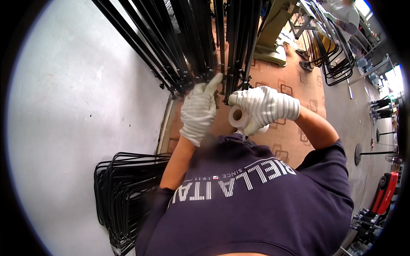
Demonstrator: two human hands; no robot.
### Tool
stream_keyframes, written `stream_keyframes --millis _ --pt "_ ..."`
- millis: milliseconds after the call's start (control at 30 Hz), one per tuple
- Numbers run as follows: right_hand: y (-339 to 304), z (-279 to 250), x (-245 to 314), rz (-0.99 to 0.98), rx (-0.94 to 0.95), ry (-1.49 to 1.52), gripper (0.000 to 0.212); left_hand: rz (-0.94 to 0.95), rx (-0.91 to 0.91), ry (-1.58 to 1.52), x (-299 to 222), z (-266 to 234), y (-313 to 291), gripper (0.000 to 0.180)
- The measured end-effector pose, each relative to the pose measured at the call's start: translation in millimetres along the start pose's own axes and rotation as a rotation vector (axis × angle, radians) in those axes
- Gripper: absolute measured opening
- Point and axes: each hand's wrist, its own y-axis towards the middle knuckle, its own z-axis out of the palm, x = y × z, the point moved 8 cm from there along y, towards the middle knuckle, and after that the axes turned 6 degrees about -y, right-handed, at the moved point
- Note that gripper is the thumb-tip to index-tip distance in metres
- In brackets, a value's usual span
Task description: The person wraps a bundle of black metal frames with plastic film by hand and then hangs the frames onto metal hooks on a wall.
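Note:
My right hand (267, 105), in a white knit glove, is closed around a roll of whitish clear film (233, 122). The open end of its core faces left. Beside it, my left hand (199, 112) wears a similar glove and reaches up to the lower ends of a bundle of black metal tubes (197, 47). One digit stretches out up and to the right; the other fingers are bent away and mostly hidden. I see nothing held in it. The tubes stand close together, with small dark fittings near their lower ends.
A grey wall panel (85, 85) rises at left. Bent black tube frames (124, 196) are stacked at lower left. A patterned brown floor covering (273, 81) lies below. A green machine base (273, 47) stands beyond the tubes. At upper right, a person (344, 17) is near more black frames (337, 64).

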Motion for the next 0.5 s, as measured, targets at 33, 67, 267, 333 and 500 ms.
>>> stream_keyframes --millis 33,67,267,333,500 --pt "-2.5 -4.0 2.3 0.015 -0.027 0.065 0.062 -0.037 -0.011 -0.018 -4.0 -6.7 2.1 0.04" --pt "-3.5 -6.6 3.1 0.03 -0.053 0.131 0.061 -0.109 -0.09 -0.1 5.3 -8.1 -1.0 0.037" --pt "6.3 12.1 -24.3 -0.158 -0.456 0.936 0.094 -0.426 -0.24 -0.53 56.4 38.4 -13.3 0.041" --pt "2.4 -8.2 -9.2 0.106 -0.484 0.549 0.095 -0.68 -0.237 -0.756 90.2 65.7 -16.2 0.056" --pt "36.9 -6.1 -1.8 0.202 -0.388 0.265 0.086 -0.652 -0.568 -0.98 105.7 77.1 -4.3 0.06"
